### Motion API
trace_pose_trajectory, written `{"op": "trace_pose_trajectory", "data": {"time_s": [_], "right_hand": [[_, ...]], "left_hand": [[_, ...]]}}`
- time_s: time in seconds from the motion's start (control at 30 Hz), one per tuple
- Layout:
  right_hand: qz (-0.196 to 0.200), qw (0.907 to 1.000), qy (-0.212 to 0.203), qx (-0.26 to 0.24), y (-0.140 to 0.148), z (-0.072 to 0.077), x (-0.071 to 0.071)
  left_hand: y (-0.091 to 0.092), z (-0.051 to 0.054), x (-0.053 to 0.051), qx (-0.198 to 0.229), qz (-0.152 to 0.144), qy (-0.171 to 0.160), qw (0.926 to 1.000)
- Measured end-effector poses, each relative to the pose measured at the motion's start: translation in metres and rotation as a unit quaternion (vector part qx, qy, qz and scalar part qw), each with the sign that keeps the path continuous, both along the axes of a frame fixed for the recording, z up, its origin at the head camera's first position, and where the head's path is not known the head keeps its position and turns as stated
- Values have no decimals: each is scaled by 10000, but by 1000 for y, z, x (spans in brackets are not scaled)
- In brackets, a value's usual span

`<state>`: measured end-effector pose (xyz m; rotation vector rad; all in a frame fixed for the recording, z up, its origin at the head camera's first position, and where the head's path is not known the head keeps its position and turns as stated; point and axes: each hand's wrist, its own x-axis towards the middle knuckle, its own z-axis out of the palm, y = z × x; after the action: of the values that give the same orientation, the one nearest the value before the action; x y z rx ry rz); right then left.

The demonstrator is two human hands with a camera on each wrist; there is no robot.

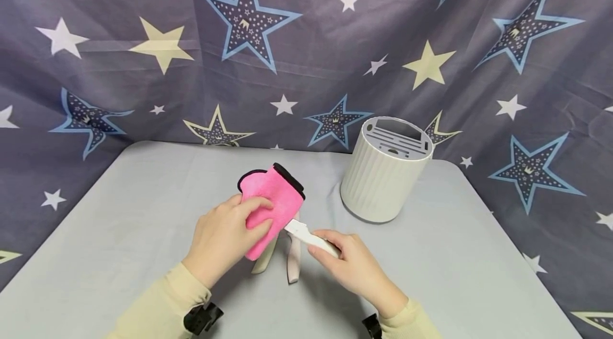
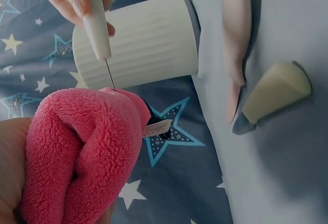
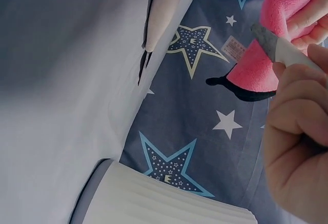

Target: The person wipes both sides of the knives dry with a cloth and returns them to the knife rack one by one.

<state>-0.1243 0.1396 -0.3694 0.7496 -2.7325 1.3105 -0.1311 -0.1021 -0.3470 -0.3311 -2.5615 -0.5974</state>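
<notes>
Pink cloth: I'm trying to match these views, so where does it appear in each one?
Head: the pink cloth is just left of and below centre, in the left hand.
Left wrist: lower left.
Right wrist: upper right.
Shared landmark: the ribbed white container.

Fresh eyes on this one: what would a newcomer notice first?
Probably the bright pink cloth, gripped in the left hand over the table, with the white knife in the right hand meeting it. Next, the ribbed knife block, standing toward the table's back right. Behind hangs a dark starry curtain.

White-handled knife [image 1: 305, 233], apparently against folded pink cloth [image 1: 281, 196]
</notes>
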Motion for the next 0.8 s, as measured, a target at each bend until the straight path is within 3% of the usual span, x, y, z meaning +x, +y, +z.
{"op": "trace_pose_trajectory", "data": {"time_s": [0.47,0.8], "right_hand": [[19,10000,42,-18,4,-1,4],[-5,10000,5,-39,8,-4,5]], "left_hand": [[-15,-5,-6,-98,143,-202,9996],[-25,-6,-13,-185,268,-31,9995]]}}
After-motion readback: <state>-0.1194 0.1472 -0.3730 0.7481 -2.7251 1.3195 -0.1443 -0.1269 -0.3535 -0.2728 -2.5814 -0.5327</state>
